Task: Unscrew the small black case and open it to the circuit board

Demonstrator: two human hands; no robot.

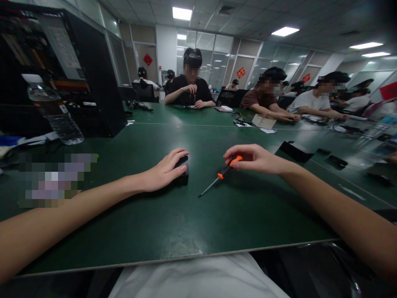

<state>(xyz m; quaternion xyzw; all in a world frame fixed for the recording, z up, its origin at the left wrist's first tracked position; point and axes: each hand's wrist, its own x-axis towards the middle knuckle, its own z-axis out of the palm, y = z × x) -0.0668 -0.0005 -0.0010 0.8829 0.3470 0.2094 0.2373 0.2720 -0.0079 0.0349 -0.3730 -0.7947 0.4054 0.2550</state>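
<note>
My right hand [251, 158] grips a screwdriver [228, 167] with an orange and black handle, its thin metal shaft slanting down to the left. The tip is close to the green table [198, 223]; whether it touches I cannot tell. To the left, my left hand [166, 169] is closed over a small black box-shaped object [185, 176] on the tabletop, thumb on its near side and fingers over its top. Most of that object is hidden under the palm.
An open black computer case [89, 70] stands at the left, a water bottle [57, 109] before it. Blurred packaging [58, 178] lies by my left forearm. At right are a black box [296, 151] and small dark parts [337, 161]. Co-workers sit across the table, one [190, 89] holding a screwdriver.
</note>
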